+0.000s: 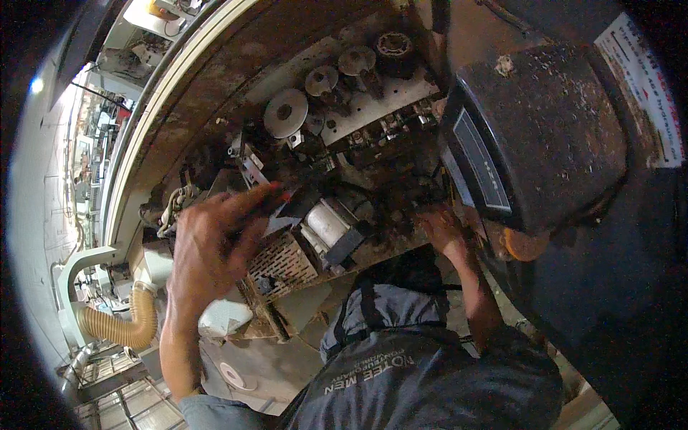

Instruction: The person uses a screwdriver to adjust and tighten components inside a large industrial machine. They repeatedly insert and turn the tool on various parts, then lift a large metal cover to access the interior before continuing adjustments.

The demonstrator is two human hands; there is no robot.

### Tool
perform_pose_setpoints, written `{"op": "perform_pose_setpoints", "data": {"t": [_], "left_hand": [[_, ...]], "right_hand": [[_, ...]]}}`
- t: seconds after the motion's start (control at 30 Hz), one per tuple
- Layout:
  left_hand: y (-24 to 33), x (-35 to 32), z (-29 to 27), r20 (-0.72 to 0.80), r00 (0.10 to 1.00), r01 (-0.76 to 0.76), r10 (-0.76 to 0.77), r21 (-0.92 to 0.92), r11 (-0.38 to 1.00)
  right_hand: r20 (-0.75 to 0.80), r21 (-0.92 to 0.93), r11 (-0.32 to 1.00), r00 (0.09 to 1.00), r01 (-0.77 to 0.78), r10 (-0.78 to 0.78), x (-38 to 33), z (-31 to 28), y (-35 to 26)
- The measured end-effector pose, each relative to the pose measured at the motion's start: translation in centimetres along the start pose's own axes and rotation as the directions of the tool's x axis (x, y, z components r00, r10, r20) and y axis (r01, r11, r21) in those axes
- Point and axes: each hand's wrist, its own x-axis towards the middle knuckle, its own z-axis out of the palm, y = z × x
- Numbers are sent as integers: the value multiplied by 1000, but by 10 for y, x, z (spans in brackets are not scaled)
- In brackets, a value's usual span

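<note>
My left hand point(204, 247) is raised over the left side of an open, greasy machine. Its index finger stretches to the right and the other fingers curl loosely apart, slightly blurred; I see nothing held in it. A small red spot point(285, 193) shows at the index fingertip, beside a metal bracket point(252, 170). Just right of this hand sit a silver cylindrical motor-like part point(328, 223) and a slotted metal cover point(283, 261). My right hand point(443, 228) reaches low among dark machine parts on the right; its fingertips are lost in shadow, so their grip is unclear.
Several round metal discs or rollers point(287, 113) stand along a plate at the far side. A bulky dark housing point(537, 140), coated in dust and chips, overhangs on the right, above an orange knob point(525, 244). A ribbed yellowish hose point(118, 324) curves at the left.
</note>
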Motion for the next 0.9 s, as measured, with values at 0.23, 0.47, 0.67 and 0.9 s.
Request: {"op": "perform_pose_setpoints", "data": {"t": [0.23,0.47,0.67,0.9], "left_hand": [[-32,42,-4,-50,988,-132,145,203,970],[-2,147,-3,220,972,-175,88,414,893],[29,197,6,472,848,3,-242,451,892],[5,199,12,441,859,43,-260,443,895]], "right_hand": [[94,197,961,980,-192,177,58,-15,-95],[34,407,899,987,-159,159,96,29,-101],[-50,525,848,993,-68,110,94,52,-105],[14,548,826,989,-131,148,93,55,-94]]}}
